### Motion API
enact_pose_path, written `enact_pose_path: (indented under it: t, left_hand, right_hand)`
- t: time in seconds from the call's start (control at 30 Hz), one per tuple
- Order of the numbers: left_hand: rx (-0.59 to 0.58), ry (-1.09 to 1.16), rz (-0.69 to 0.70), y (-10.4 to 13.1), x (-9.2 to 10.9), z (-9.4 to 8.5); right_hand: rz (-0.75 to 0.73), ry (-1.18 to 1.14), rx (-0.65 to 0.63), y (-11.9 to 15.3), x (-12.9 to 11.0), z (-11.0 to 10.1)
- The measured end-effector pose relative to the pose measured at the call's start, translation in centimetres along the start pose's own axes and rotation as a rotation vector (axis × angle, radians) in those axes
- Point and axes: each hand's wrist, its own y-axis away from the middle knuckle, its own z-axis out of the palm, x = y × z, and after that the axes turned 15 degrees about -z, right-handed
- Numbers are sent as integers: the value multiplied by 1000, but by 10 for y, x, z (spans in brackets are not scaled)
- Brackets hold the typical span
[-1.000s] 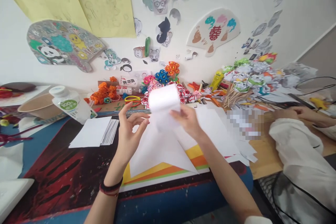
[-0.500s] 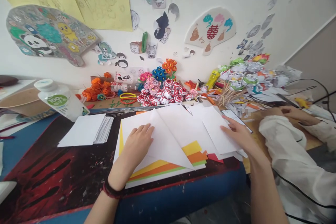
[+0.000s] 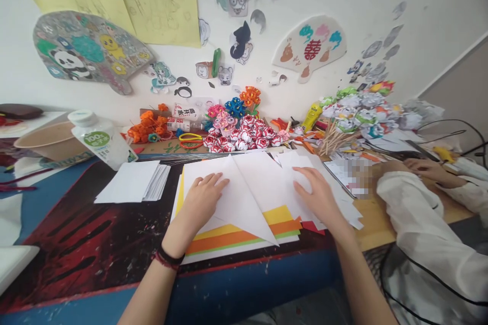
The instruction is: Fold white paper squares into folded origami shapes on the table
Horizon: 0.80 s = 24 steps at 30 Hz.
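Observation:
My left hand [image 3: 202,195] lies with fingers spread on a folded white sheet [image 3: 244,203], whose slanted edge runs down to a point at the right. Beneath that sheet is a stack of coloured paper, with yellow, orange and green edges [image 3: 236,237] showing. My right hand [image 3: 314,193] rests with fingers apart over white paper pieces [image 3: 346,210] at the right of the stack, gripping nothing that I can see. A pile of white paper squares [image 3: 127,183] sits left of my left hand.
Behind the papers are red-and-white paper flowers [image 3: 244,137] and a bundle of sticks with paper blooms [image 3: 335,137]. A white bottle [image 3: 101,142] stands at the left. Another person's sleeve [image 3: 412,208] and a phone [image 3: 339,175] are at the right.
My right hand has moved left and let go of the white piece it held. My left hand stays on the folded sheet. The camera view has shifted slightly.

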Motion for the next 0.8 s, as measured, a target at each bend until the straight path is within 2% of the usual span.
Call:
enact_pose_path:
  t: [0.17, 0.3, 0.47, 0.6, 0.7, 0.8]
  left_hand:
    - [-40, -11, 22, 2, 10, -8]
    - [-97, -18, 123, 5, 10, -15]
    - [-202, 23, 338, 4, 2, -22]
    - [-155, 80, 432, 0, -3, -20]
    - [-64, 93, 471, -1, -4, -18]
    - [32, 42, 462, 0, -4, -19]
  right_hand:
    - [-185, -286, -145, -40, -60, 21]
    - [-289, -361, -160, -80, -77, 44]
    - [-264, -468, -133, -120, -76, 87]
    - [-157, -583, -50, -127, -62, 112]
    - [-41, -703, 1, -122, -47, 114]
    - [83, -884, 75, -119, -40, 105]
